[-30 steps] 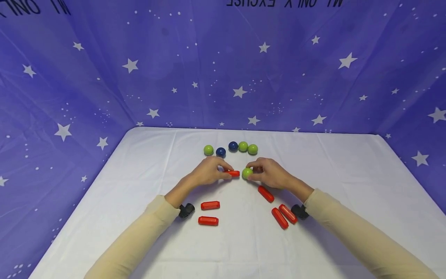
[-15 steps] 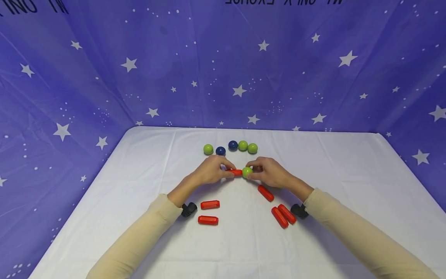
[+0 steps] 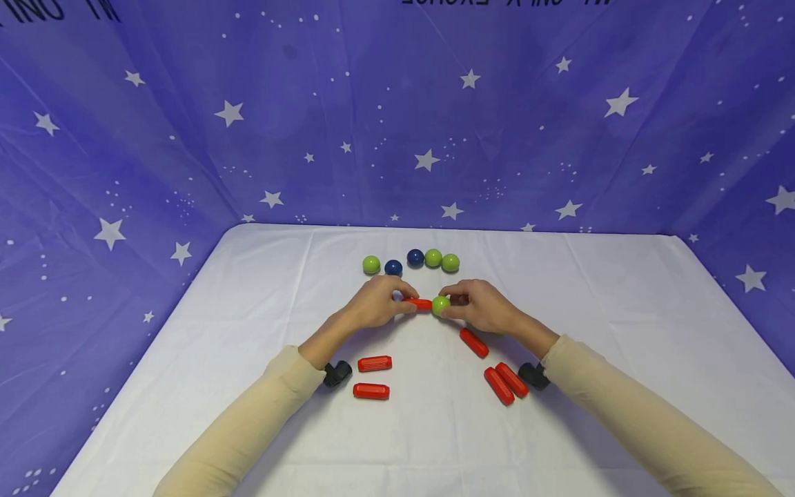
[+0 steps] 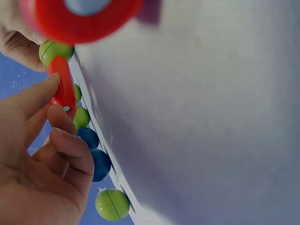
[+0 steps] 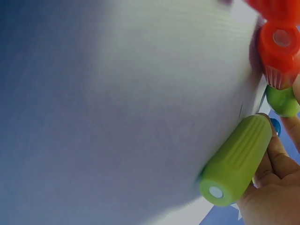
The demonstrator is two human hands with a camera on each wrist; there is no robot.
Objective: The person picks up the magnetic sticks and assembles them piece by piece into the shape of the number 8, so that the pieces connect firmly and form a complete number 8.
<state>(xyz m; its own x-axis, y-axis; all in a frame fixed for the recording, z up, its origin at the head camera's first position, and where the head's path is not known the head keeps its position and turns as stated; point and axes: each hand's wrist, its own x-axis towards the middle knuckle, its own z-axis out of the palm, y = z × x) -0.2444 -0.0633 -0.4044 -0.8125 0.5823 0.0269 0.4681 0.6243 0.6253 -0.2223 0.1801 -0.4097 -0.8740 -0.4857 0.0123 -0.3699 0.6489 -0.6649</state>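
Note:
My left hand (image 3: 377, 304) pinches a red ribbed rod (image 3: 424, 304) between thumb and fingers. Its right end meets a green ball (image 3: 440, 305), which my right hand (image 3: 487, 307) grips from the other side. Rod and ball also touch in the left wrist view, where the rod (image 4: 60, 77) points at the ball (image 4: 50, 52). Close by my right hand in the right wrist view lies a green ribbed rod (image 5: 238, 161) with a pale disc in its end; the hand mostly hides it from the head camera.
Behind the hands, green balls (image 3: 433, 257) and blue balls (image 3: 415, 258) form a loose row. Two red rods (image 3: 371, 391) lie at left and several more (image 3: 499, 386) at right on the white tabletop (image 3: 435, 442). A starry purple cloth (image 3: 397, 124) surrounds the back and sides.
The left hand has brought its red rod slightly rightward, closing the small gap to the green ball. The right hand has kept its place, and the past half second shows almost no motion.

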